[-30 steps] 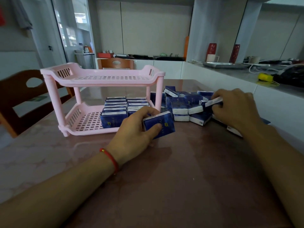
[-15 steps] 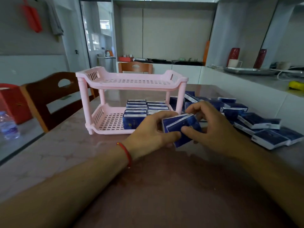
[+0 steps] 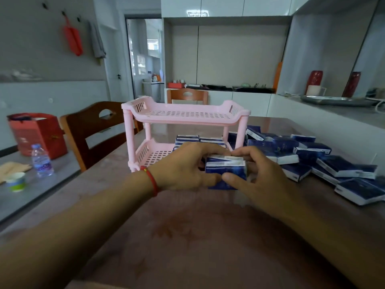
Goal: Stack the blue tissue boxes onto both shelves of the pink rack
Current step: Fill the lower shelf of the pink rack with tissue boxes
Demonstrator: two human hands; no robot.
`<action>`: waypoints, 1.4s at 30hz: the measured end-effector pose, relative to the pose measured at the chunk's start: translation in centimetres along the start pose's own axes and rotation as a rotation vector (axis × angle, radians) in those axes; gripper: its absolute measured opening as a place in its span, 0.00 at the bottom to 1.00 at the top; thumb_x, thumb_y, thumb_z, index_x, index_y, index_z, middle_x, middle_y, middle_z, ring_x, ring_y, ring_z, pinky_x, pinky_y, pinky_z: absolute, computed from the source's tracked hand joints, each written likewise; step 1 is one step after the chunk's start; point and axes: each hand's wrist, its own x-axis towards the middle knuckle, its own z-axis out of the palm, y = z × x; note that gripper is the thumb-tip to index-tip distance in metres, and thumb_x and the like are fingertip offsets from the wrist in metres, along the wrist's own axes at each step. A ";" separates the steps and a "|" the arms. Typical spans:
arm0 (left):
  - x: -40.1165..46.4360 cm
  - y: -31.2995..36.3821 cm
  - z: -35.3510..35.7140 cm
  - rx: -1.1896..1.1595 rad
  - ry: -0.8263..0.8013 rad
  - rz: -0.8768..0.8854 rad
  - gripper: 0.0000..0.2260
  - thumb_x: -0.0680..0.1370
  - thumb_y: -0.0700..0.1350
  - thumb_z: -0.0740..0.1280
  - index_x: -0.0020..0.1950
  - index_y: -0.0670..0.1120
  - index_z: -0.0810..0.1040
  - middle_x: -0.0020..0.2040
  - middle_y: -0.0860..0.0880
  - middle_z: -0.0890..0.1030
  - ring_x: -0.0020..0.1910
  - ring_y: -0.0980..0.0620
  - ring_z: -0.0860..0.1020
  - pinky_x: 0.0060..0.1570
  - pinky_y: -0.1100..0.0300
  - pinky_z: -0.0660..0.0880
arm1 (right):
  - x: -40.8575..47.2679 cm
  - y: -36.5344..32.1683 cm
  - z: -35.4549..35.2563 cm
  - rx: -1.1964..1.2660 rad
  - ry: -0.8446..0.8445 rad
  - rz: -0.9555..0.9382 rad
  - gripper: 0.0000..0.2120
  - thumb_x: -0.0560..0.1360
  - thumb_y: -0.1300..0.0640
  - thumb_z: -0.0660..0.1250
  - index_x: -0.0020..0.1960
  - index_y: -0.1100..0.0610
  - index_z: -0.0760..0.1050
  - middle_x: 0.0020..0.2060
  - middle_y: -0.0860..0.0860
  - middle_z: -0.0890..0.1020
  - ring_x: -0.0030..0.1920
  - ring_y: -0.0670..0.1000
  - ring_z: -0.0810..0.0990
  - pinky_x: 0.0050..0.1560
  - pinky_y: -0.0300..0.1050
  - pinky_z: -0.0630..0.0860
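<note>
Hands meet over the middle of the brown table (image 3: 198, 236): the left hand (image 3: 183, 165) and the right hand (image 3: 256, 174) both grip a small stack of blue tissue boxes (image 3: 226, 171), fingers curled over its top and thumbs pressed against its near face. The stack seems to be two boxes held together, just in front of the pink rack (image 3: 185, 130); whether it rests on the table or is lifted slightly cannot be told. A red bracelet (image 3: 152, 180) circles the left wrist.

The rack stands toward the table's far edge. Its upper shelf (image 3: 185, 114) holds nothing visible, while its lower shelf (image 3: 154, 155) carries a few tissue boxes (image 3: 198, 139) at its right part, partly hidden behind the hands. A loose pile of tissue boxes (image 3: 308, 159) sprawls along the table's right edge, some leaning on one another.

Off the left edge, a wooden chair (image 3: 93, 132) sits beside the table, and beyond it a grey surface bears a water bottle (image 3: 41, 160), a paper cup (image 3: 16, 181) and a red bag (image 3: 39, 134).
</note>
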 end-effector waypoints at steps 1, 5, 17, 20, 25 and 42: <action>-0.6 0.0 -0.8 0.042 0.014 -0.001 0.21 0.73 0.45 0.75 0.66 0.53 0.78 0.57 0.56 0.83 0.51 0.61 0.81 0.50 0.65 0.80 | 0.0 -0.3 0.4 0.030 0.004 -0.017 0.27 0.67 0.36 0.70 0.63 0.43 0.70 0.58 0.42 0.79 0.54 0.43 0.82 0.51 0.43 0.82; -4.2 -1.8 -4.1 0.209 0.211 -0.091 0.23 0.72 0.46 0.76 0.66 0.52 0.77 0.59 0.55 0.82 0.54 0.59 0.79 0.54 0.62 0.79 | 0.2 -1.1 1.5 -0.008 0.016 -0.121 0.20 0.77 0.46 0.67 0.67 0.48 0.70 0.53 0.41 0.76 0.50 0.44 0.78 0.49 0.40 0.79; -6.9 -4.4 -3.6 0.429 0.317 -0.011 0.24 0.75 0.44 0.72 0.70 0.50 0.72 0.61 0.50 0.78 0.56 0.53 0.76 0.56 0.64 0.75 | 5.1 -5.3 6.0 -0.119 -0.210 -0.254 0.29 0.76 0.47 0.70 0.74 0.44 0.65 0.68 0.42 0.74 0.67 0.43 0.71 0.69 0.47 0.70; -7.8 -5.0 -3.9 0.410 0.341 -0.020 0.23 0.76 0.45 0.71 0.71 0.50 0.72 0.64 0.51 0.77 0.59 0.56 0.75 0.60 0.66 0.73 | 5.6 -5.5 6.6 -0.037 -0.144 -0.145 0.25 0.73 0.48 0.74 0.68 0.45 0.73 0.61 0.42 0.80 0.59 0.42 0.77 0.63 0.48 0.76; -10.4 -5.8 -4.5 0.335 0.647 -0.106 0.22 0.73 0.54 0.72 0.64 0.50 0.72 0.57 0.58 0.74 0.52 0.61 0.72 0.46 0.70 0.75 | 6.5 -6.1 6.4 0.042 -0.191 -0.041 0.22 0.72 0.48 0.76 0.64 0.47 0.77 0.57 0.44 0.82 0.55 0.45 0.81 0.59 0.47 0.80; -14.1 -9.5 -10.4 -0.467 0.523 -0.470 0.18 0.72 0.38 0.75 0.60 0.47 0.77 0.57 0.52 0.84 0.57 0.57 0.83 0.51 0.59 0.82 | 6.5 -7.9 10.1 -0.089 -0.133 -0.262 0.15 0.76 0.48 0.70 0.61 0.48 0.78 0.56 0.42 0.83 0.51 0.42 0.81 0.48 0.37 0.80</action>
